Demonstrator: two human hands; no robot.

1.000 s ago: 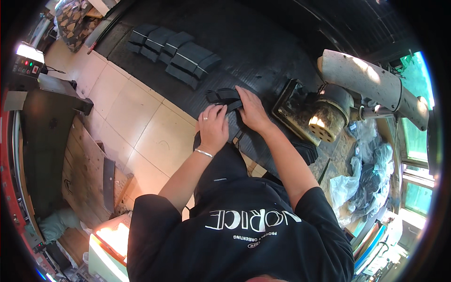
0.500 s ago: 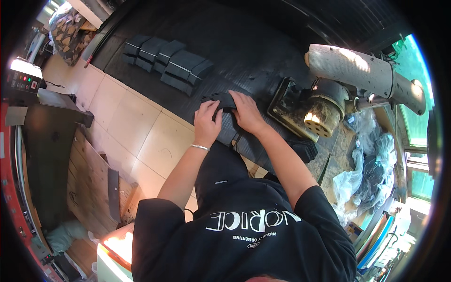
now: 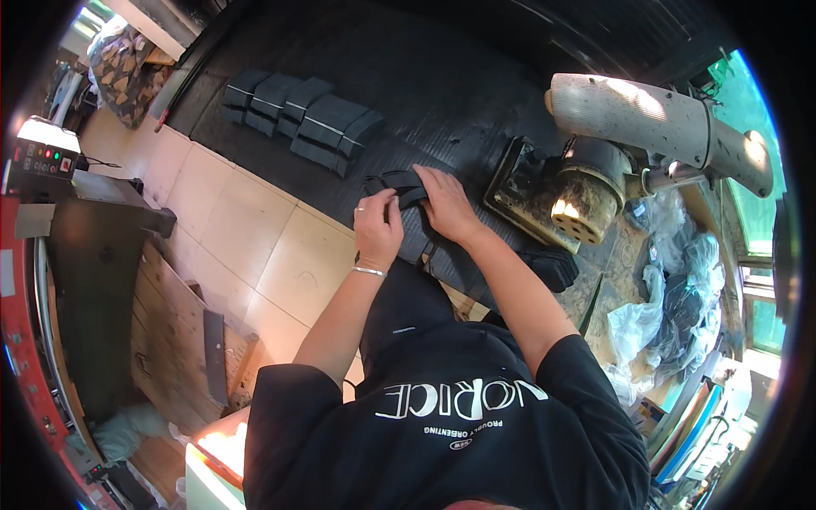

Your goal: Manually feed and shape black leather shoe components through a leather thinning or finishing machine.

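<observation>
A small bundle of curved black pieces [image 3: 399, 180] lies between my hands at the near edge of the dark worktable. My right hand [image 3: 446, 206] grips its right side, fingers over the top. My left hand [image 3: 379, 228] has its fingers bent and drawn together at the bundle's near left end; the fingertips touch it, but what lies between them is partly hidden. Beyond, to the left, a row of similar dark curved blocks [image 3: 327, 123] rests on the table, crossed by thin white lines.
Right of my hands stands a dusty machine with a round metal head [image 3: 586, 195] and a grey cylindrical housing [image 3: 633, 106]. A small black stack [image 3: 551, 269] sits near its base. Crumpled clear plastic bags [image 3: 671, 289] lie farther right. A control box [image 3: 47, 153] with lit buttons stands at left.
My left hand has drawn back slightly toward me, and its fingers have closed together, uncovering more of the curved pieces. The right hand stays nearly in place.
</observation>
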